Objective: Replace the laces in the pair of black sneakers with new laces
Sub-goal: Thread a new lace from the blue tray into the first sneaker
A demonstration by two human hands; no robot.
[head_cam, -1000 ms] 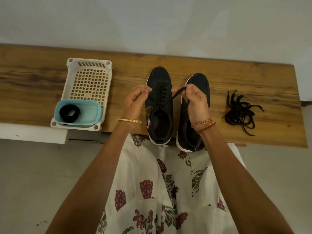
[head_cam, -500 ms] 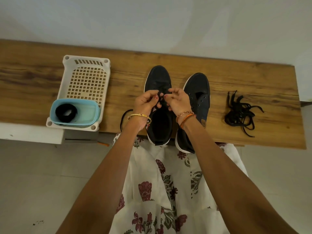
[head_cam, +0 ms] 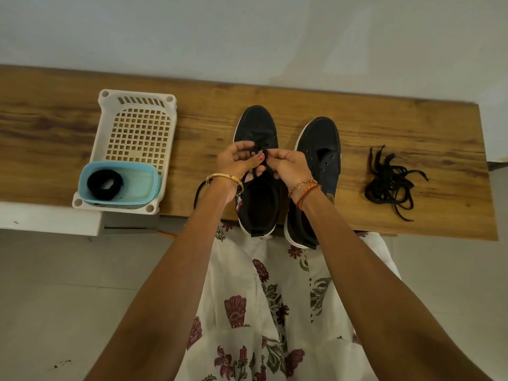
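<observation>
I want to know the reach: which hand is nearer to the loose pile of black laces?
Right. The right hand is over the left sneaker, with the right sneaker between it and the pile; the left hand is farther away.

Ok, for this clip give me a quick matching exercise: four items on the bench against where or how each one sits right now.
Things:
1. left sneaker
2. right sneaker
3. loose lace pile
4. coiled lace

States:
A. in the blue tub
B. eyelets empty
C. on bare wood at the right
D. lace being handled by both hands

Pairs: 1-D, 2-B, 3-C, 4-A
</observation>
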